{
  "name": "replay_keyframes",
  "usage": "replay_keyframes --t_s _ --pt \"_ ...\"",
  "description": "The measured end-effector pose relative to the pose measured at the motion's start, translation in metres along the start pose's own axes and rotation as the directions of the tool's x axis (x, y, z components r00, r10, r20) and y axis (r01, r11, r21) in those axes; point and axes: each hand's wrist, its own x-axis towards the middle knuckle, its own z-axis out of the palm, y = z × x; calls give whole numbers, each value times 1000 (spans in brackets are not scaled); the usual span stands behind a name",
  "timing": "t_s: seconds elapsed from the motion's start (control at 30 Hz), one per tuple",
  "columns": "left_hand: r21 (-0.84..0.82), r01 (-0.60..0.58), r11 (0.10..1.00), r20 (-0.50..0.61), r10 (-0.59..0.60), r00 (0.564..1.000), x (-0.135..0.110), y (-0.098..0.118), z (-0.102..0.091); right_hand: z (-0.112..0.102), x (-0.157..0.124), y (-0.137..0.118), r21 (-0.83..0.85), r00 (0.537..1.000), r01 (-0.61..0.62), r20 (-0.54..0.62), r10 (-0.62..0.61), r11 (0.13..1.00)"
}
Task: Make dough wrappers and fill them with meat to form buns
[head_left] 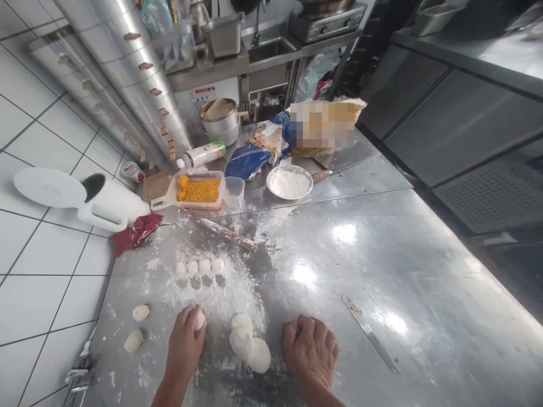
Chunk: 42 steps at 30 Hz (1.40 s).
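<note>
My left hand (186, 333) is closed around a small dough ball (199, 320), which shows between thumb and fingers just above the floured table. My right hand (311, 347) is palm down on the steel with its fingers curled under; whatever may be beneath them is hidden. Between the hands lie flattened dough rounds (242, 343) that overlap each other. Ahead of my left hand, several small dough balls (205, 265) stand in a short row. Off to its left are two more dough pieces (141, 312), apart from each other.
Behind the dough lies a floured rolling pin (227, 233). Farther back are a tub of orange filling (199, 189), a clear cup (234, 192), a bowl of flour (291, 182) and a blue bag (250, 161). A flat metal spatula (371, 334) lies at right; a white pitcher (110, 200) stands at left.
</note>
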Motion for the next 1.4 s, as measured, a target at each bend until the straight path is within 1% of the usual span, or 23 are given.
replay_keyframes --t_s 0.1,0.17,0.2,0.3,0.37,0.43,0.57,0.63,0.7,0.77,0.83,0.9,0.97,1.03,1.1,1.17,1.2,1.23,1.27,1.3,1.33,1.37,1.4 --pt "72 -91 993 48 88 995 -32 -35 5 1 -1 0 -4 1000 6 -8 -6 1000" --pt "123 -119 985 76 110 991 -45 -45 8 1 -1 0 -9 1000 9 -14 -9 1000" --pt "146 -102 984 81 91 993 -49 -44 8 2 -1 0 -12 1000 10 -20 -11 1000" --pt "214 -34 976 25 30 999 -45 -26 7 3 -1 1 -19 999 16 -36 -17 1000" --pt "238 -19 971 -44 30 999 -37 -9 10 5 -1 2 -29 999 17 -42 -18 999" --pt "244 -18 970 -102 44 994 -28 4 18 7 -2 1 -46 999 12 -48 -14 999" --pt "235 9 972 -149 27 988 -20 14 38 7 -2 -1 -66 999 8 -41 -10 998" --pt "220 13 975 -146 20 989 -18 15 41 4 -2 -3 -60 1000 -6 -31 4 998" --pt "195 8 981 -112 15 994 -16 13 37 -2 -1 -6 -38 1000 -20 -11 20 999" --pt "139 12 990 -28 -8 1000 -13 6 26 -8 0 -9 -5 1000 -22 12 22 1000" --pt "64 99 993 41 -101 994 -13 -7 11 -11 1 -10 24 1000 -13 24 12 1000" --pt "15 221 975 63 -221 973 -17 -20 -5 -11 1 -10 33 1000 -6 19 5 999" --pt "-5 293 956 82 -291 953 -24 -27 -16 -9 2 -9 23 1000 -4 7 4 1000" --pt "-20 284 959 149 -278 949 -33 -23 -19 -7 1 -6 3 1000 -3 -3 3 1000" --pt "-84 273 958 233 -247 940 -37 -8 -17 -5 0 -4 -12 1000 6 -4 -6 1000" --pt "-210 258 943 318 -184 930 -33 10 -15 -4 -1 -1 -12 1000 20 -9 -20 1000" --pt "-268 234 935 341 -135 930 -25 17 -17 -4 -1 0 -8 1000 23 -12 -24 1000" --pt "-288 190 938 322 -92 942 -14 21 -20 -4 -1 1 -4 1000 26 -16 -26 1000" --pt "-262 137 955 257 -68 964 2 21 -25 -4 0 1 0 999 29 -21 -29 1000" --pt "-190 88 978 151 -60 987 20 18 -32 -3 1 2 1 999 33 -28 -33 999" --pt "-100 64 993 29 -61 998 41 13 -39 -2 1 2 -2 998 40 -39 -40 999" --pt "-22 62 998 -83 -64 994 62 8 -45 -1 2 2 -9 997 45 -57 -46 999" --pt "27 67 997 -170 -62 984 83 6 -48 0 2 2 -20 995 54 -82 -56 998"
